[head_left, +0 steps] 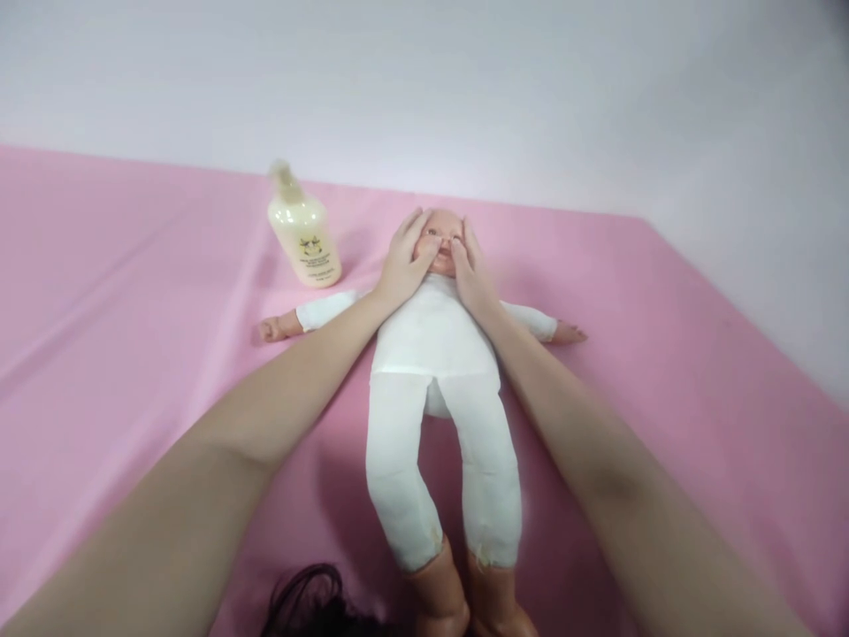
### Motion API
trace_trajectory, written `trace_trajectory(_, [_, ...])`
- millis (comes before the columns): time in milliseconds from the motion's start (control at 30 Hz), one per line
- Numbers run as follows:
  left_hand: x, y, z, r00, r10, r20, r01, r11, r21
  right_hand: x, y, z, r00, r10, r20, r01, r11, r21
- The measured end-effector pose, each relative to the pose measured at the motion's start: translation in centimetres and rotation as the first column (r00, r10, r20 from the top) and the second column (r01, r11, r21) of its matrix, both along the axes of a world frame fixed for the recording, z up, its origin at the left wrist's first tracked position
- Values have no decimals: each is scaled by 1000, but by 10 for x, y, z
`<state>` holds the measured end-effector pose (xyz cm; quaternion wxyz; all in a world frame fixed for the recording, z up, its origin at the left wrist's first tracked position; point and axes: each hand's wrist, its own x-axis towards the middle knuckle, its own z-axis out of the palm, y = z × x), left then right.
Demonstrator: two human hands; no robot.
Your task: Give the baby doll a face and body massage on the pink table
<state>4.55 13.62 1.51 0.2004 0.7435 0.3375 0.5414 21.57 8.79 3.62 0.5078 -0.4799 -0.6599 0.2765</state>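
Baby doll (pixel 434 341), one: white cloth body; bare head, hands and feet. I view it remotely, face up on pink cloth (pixel 119 265), arms outspread.

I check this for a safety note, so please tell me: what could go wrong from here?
The left hand and right hand lie along the sides of the baby doll's face, thumbs near its nose, so a small slip might press an eye.

The pump bottle stands near one outstretched doll arm; swinging that arm could perhaps tip it.

Dark strands, apparently hair, show beside the doll's feet and might get in the way.
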Motion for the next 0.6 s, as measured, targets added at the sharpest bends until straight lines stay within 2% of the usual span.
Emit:
trace_trajectory(100, [1,4,-7,1000,12,7,-12,1000,7,0,5,-5,998,-60,-21,59,996,-71])
trace_trajectory(167, [1,5,-9,1000,22,17,-22,1000,7,-1,6,-7,997,-73,-29,71,995,-75])
trace_trajectory(433, [2,-10,4,1000,12,-15,-12,1000,18,-2,1,-3,1000,7,24,-9,998,55])
trace_trajectory(600, [2,-8,0,999,33,-6,-33,999,-27,-1,4,-7,998,-64,-15,63,996,-60])
